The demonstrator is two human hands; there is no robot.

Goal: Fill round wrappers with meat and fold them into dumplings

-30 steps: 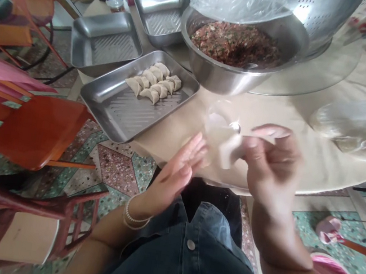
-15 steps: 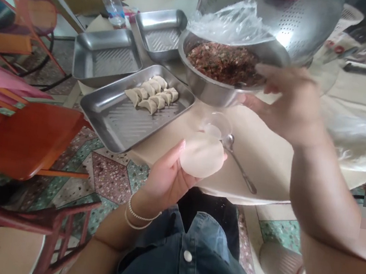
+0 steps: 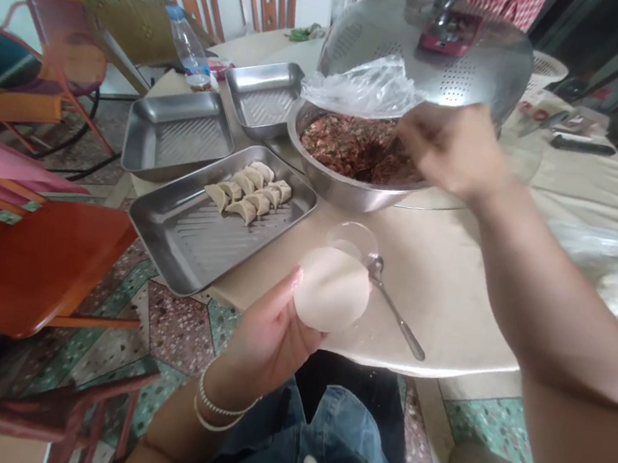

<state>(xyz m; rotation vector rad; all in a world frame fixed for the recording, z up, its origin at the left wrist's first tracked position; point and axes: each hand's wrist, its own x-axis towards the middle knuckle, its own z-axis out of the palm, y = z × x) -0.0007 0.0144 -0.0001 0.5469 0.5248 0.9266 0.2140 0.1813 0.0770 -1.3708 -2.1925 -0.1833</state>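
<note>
"What's changing around the bowl (image 3: 363,197)?"

"The right hand (image 3: 458,149) is now reaching over its right rim, fingers curling in above the meat filling (image 3: 333,139). Half a second ago they were spreading apart beside that same rim."

"Is it pinching anything?"

"I can't tell; blur is hiding the fingertips."

"And the left hand (image 3: 275,330)?"

"That one is holding the round wrapper (image 3: 332,290) out flat, thumb pressing at its left side, the other fingers supporting it from beneath. It's hovering above the near edge of the table (image 3: 466,299). A second ago the right hand seemed to be gripping a wrapper itself."

"So what is that meaning for the work?"

"I'd judge the handover is done: the left hand is doing all the holding, freeing the right for the filling. The wrapper is showing bare."

"Anything else shifting?"

"Not that I'm seeing. The dumplings (image 3: 248,194) are sitting toward the tray's (image 3: 186,241) far corner, and the spoon (image 3: 399,325) is lying near the table's near edge."
</note>
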